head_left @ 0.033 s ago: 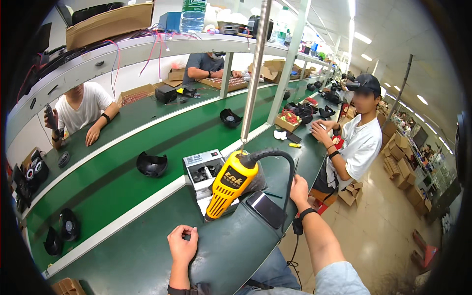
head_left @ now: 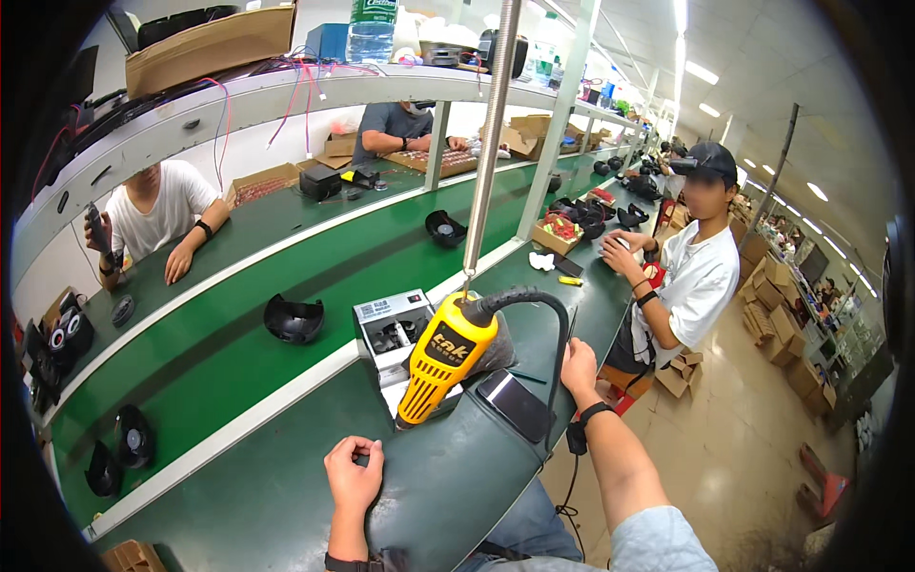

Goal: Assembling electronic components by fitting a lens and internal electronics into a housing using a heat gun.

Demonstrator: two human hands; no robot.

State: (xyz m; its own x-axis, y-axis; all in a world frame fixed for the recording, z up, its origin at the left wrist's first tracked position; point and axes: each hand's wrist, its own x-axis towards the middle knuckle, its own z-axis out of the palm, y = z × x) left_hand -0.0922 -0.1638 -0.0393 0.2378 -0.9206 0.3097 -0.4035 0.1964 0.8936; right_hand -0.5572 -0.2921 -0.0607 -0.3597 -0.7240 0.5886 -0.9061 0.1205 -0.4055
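On the green bench my left hand [head_left: 355, 473] rests with its fingers curled in and the thumb against them; nothing shows in it. My right hand [head_left: 579, 370] lies closed at the bench's right edge, beside a black cable. A thin dark stick-like thing [head_left: 573, 322] rises just above that fist, and I cannot tell whether it is gripped. Between my hands a yellow electric screwdriver [head_left: 446, 357] hangs from a metal spring [head_left: 493, 133]. A dark smartphone [head_left: 517, 404] lies near my right hand. Behind the screwdriver is a grey-white box [head_left: 381, 329] with small parts inside.
A green conveyor belt [head_left: 214, 353] runs past the bench, carrying several black round housings [head_left: 294, 319]. To the right a person in white [head_left: 701, 276] handles something small. Two people sit across the belt. A metal post [head_left: 562, 124] and overhead shelf [head_left: 219, 114] stand ahead.
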